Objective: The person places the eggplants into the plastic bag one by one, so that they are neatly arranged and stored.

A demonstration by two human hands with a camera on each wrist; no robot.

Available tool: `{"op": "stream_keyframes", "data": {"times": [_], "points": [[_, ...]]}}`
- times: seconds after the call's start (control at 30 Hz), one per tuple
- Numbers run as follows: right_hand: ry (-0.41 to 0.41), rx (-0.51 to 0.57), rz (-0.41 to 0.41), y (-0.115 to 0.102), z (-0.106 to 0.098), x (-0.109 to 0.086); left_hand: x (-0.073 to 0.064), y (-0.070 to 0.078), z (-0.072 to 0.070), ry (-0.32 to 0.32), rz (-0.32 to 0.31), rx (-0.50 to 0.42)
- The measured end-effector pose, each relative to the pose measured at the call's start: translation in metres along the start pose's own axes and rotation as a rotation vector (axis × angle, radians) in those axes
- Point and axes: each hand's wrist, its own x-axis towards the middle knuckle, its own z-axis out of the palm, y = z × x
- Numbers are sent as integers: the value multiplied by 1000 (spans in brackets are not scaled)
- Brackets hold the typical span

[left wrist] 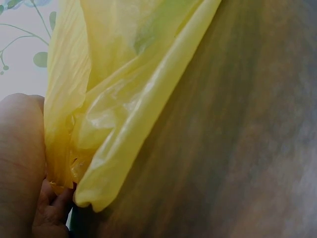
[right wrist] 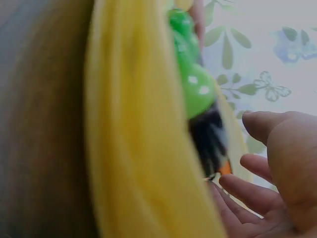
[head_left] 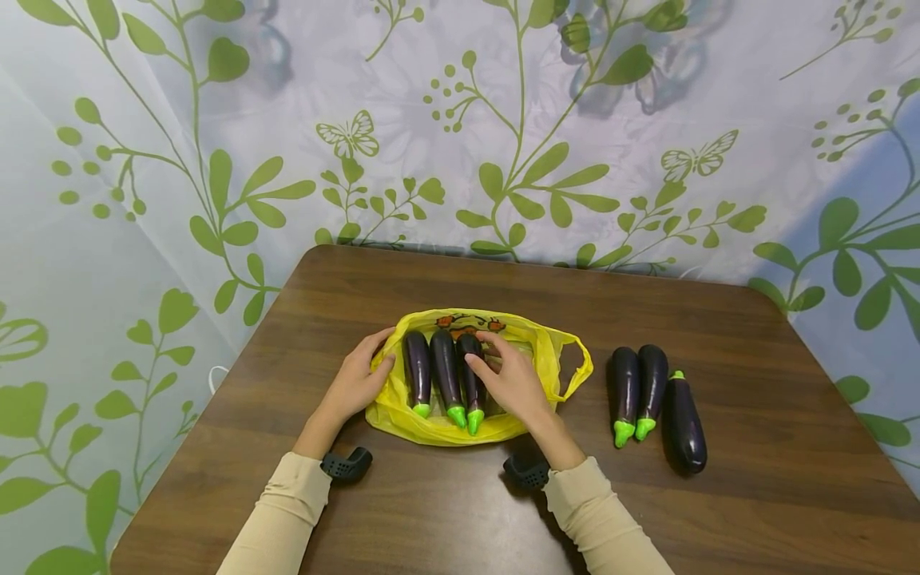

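In the head view, a yellow plastic bag lies spread on the table with its mouth facing up. Three glossy dark purple eggplants with bright green stems, left, middle and right, lie side by side within it. My left hand holds the bag's left rim, thumb toward the inside; its fingers show partly beneath the plastic in the left wrist view. Over the bag's right half, my right hand has loosely spread fingers around the upper end of the right eggplant, whose green stem shows in the right wrist view.
Right of the bag, two eggplants lie together, stems toward me; a third eggplant beside them points its stem away. The bag's handle loop sticks out rightward. A patterned curtain hangs behind the brown table.
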Motion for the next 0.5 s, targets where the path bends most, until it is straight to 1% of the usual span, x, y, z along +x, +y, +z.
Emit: {"op": "stream_keyframes", "data": {"times": [0.23,0.5], "points": [[-9,35,-27,-8,-13,1,0,-1,0,1,-3,6],[6,59,-27,-17,-27,-1,-1,-1,0,2,3,0]]}}
